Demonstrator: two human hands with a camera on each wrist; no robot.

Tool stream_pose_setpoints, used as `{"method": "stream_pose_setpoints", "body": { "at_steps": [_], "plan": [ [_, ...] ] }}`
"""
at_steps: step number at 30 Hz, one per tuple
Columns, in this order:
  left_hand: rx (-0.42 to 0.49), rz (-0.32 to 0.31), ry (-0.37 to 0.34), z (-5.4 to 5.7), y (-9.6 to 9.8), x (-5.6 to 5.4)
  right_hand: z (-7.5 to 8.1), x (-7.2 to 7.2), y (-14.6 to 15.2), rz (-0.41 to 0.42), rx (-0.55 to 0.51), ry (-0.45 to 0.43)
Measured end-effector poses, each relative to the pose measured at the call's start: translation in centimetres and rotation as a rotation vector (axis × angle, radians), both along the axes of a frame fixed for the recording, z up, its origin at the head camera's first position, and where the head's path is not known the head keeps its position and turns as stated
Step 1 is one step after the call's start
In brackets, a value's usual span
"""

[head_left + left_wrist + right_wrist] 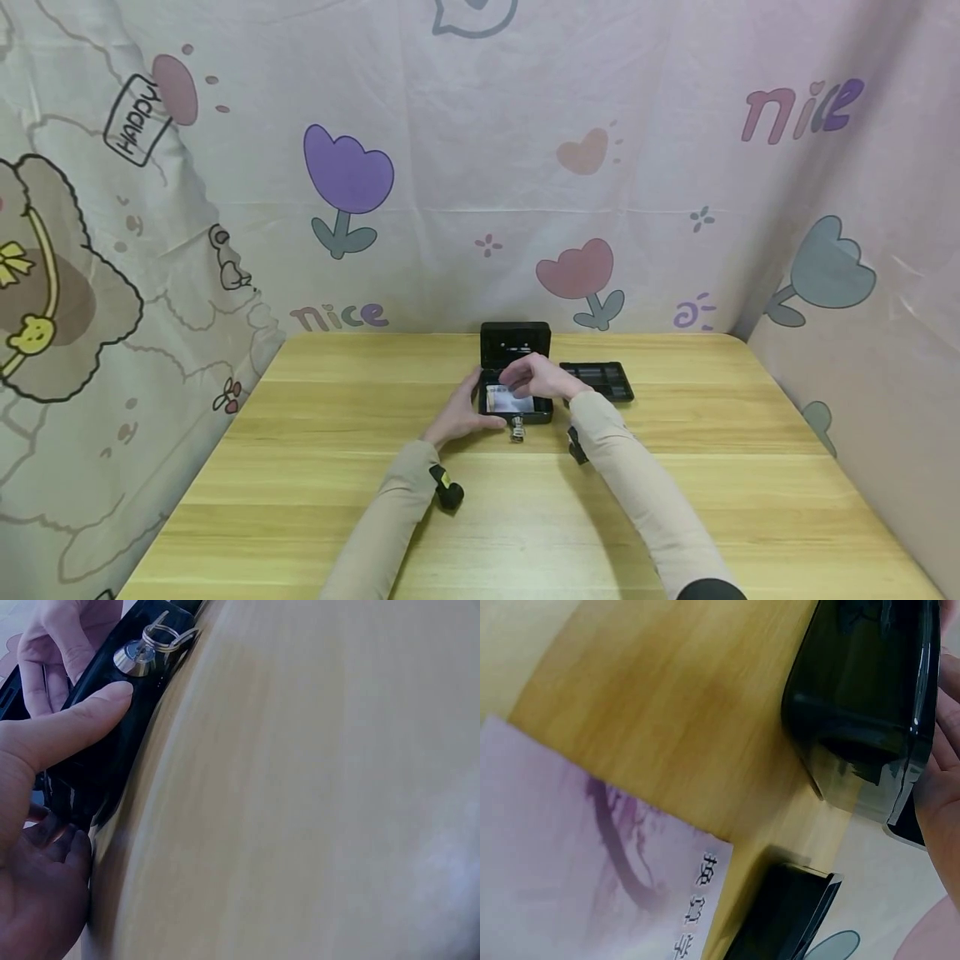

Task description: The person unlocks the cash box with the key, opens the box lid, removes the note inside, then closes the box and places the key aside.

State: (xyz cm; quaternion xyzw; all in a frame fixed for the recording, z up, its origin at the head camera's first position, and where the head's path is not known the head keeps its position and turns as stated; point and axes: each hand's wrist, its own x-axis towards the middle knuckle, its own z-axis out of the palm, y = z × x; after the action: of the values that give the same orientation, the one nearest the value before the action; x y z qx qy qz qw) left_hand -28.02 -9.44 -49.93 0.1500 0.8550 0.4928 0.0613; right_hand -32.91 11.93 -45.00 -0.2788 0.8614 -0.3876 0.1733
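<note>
Well, I have the left hand (459, 414) gripping the left side of the open black box (538, 417) on the wood-grain table (262, 500). Over the box I hold the right hand (536, 377), fingers bent; whether they pinch anything, I can't tell. Right of the box lies a compartment tray (613, 380); behind it hangs pale cloth (465, 167) printed with tulips.

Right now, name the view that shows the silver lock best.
Left wrist view: the silver lock appears large and close. The head view shows it tiny, on the black box; the right wrist view lacks it.
</note>
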Motion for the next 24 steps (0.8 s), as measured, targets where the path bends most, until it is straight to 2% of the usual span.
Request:
{"method": "stream_pose_setpoints", "body": {
  "at_steps": [12,24],
  "plan": [
    [0.021,-0.023,0.018,-0.02,-0.09,0.05,-0.01,0.07,0.16,-0.028,0.028,0.016],
    [0.006,-0.014,0.008,-0.03,-0.03,-0.06,0.14,0.38,0.06,-0.019,0.030,0.006]
  ]
}}
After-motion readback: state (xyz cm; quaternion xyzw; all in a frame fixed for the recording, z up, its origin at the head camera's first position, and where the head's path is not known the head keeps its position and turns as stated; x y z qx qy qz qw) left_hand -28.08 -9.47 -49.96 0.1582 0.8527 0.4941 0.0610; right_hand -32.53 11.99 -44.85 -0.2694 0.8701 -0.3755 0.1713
